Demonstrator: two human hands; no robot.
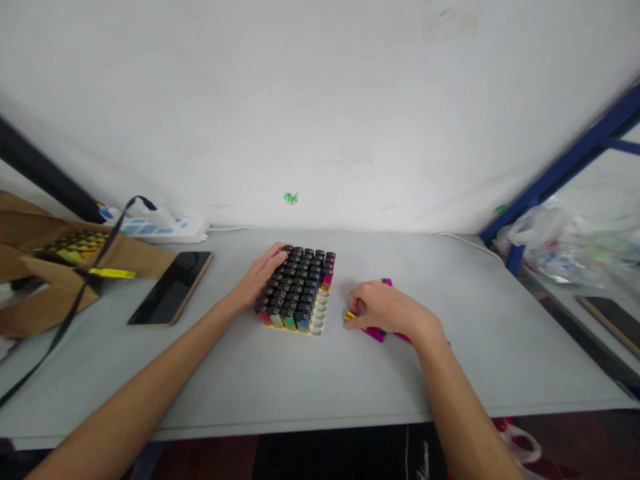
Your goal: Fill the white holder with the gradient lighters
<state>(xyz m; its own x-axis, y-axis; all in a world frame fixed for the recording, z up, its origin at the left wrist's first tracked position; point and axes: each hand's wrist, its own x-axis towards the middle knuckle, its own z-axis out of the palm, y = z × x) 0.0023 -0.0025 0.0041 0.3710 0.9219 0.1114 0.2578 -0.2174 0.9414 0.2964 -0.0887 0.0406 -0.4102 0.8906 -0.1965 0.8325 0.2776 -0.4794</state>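
On one grey table, left hand rests half-open against five tube columns, right hand pinching one tube.

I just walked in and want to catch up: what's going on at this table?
A person is handling what look like lighters. Their left hand rests against the left side of a black-topped block of them standing in a pale tray. The rightmost column has lighters only at its far end; nearer slots show open. The right hand is over loose magenta lighters on the table; its exact grip is hard to see.
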